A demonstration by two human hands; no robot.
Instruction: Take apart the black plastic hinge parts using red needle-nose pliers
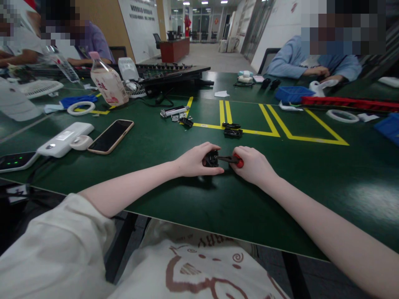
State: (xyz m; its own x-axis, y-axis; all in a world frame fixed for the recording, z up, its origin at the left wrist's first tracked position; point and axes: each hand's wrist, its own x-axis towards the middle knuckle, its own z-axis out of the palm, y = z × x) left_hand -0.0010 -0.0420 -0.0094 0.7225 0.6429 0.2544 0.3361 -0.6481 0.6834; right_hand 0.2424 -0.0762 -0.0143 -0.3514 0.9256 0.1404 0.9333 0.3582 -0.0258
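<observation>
My left hand [199, 160] is closed around a small black part [211, 159], its thumb below and fingers above. Red-handled pliers [238, 160] are gripped in my right hand [254, 164]. The dark jaws of the pliers point left and reach the black part; whether they pinch it I cannot tell. Just beyond my hands, two black pieces [232, 132] lie by the yellow tape. To their left rest a silver-and-black metal piece [174, 111] and some small black and silver bits [187, 121].
On the left are a phone [111, 136], a white power bank [65, 139], a tape roll [81, 109] and a pink-capped bottle [107, 81]. Blue bins [289, 94] and a red strip [349, 104] stand at the right. Other people sit across the green table [174, 199].
</observation>
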